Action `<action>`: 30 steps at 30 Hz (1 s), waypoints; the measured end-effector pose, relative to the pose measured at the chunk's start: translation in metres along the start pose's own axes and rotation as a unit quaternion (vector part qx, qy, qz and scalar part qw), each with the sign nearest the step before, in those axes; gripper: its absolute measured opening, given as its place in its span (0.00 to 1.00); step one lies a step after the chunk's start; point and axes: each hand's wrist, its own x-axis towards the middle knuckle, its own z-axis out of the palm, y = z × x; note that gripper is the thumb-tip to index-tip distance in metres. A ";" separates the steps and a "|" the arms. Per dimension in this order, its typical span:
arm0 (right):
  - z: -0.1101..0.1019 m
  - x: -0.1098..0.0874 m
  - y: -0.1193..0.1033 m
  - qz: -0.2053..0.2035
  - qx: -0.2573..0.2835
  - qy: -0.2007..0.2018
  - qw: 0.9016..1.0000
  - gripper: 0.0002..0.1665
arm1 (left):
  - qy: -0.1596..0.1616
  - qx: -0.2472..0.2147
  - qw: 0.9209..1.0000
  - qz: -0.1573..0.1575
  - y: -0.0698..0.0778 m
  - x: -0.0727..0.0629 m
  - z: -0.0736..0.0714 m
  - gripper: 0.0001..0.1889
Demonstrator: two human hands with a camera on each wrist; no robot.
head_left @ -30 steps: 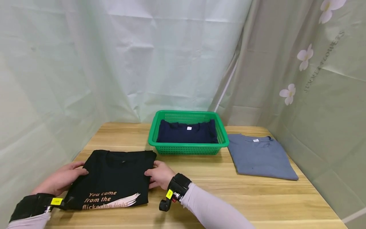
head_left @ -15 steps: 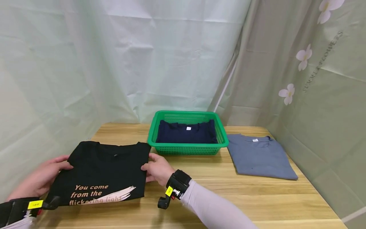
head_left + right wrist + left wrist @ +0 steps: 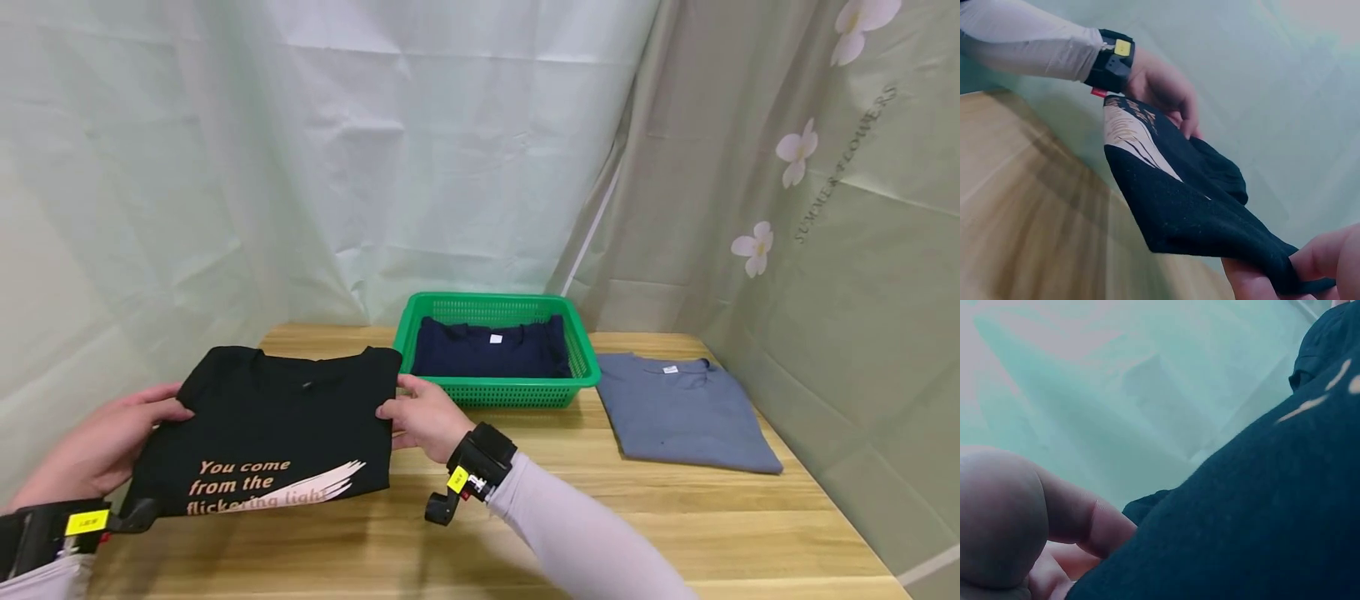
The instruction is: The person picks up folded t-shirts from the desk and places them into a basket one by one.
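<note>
A folded black T-shirt [image 3: 277, 425] with orange lettering and a pale brush stroke hangs above the table at the left. My left hand [image 3: 112, 433] pinches its left edge, thumb on top and the other fingers underneath. At the opposite edge my right hand [image 3: 429, 418] grips the cloth the same way. In the right wrist view the shirt [image 3: 1191, 215] is stretched between both hands, its near edge lifted off the wood. The left wrist view shows the dark cloth [image 3: 1260, 506] close up, beside the fingers [image 3: 1072, 512]. Part of the fingers is hidden under the shirt.
Behind the right hand stands a green plastic basket [image 3: 498, 392] with a folded navy shirt [image 3: 487, 354] inside. A folded grey-blue T-shirt [image 3: 686, 417] lies on the wooden table [image 3: 675, 525] at the right. Curtains [image 3: 480, 150] enclose the back and sides.
Both hands have raised the black T-shirt off the table. It first shifted left, then went up and slightly right, its right corner now overlapping the basket's edge in view.
</note>
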 end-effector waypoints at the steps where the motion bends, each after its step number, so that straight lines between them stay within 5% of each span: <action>1: -0.003 -0.001 -0.002 -0.001 -0.002 0.003 1.000 0.44 | -0.003 0.007 1.000 0.003 0.002 0.001 0.003 0.45; 6: -0.017 -0.002 -0.006 0.001 -0.006 0.021 1.000 0.48 | -0.006 0.016 1.000 0.020 0.012 0.006 0.017 0.45; 13: -0.042 -0.004 -0.009 0.000 -0.016 0.035 0.999 0.49 | -0.024 -0.053 0.997 0.049 0.020 0.013 0.042 0.45; 21: -0.077 -0.010 -0.012 0.003 -0.030 0.058 0.998 0.51 | -0.034 -0.065 0.994 0.079 0.033 0.024 0.079 0.42; 30: -0.113 -0.022 -0.018 0.003 -0.034 0.081 0.996 0.51 | -0.052 -0.076 0.991 0.101 0.047 0.039 0.117 0.26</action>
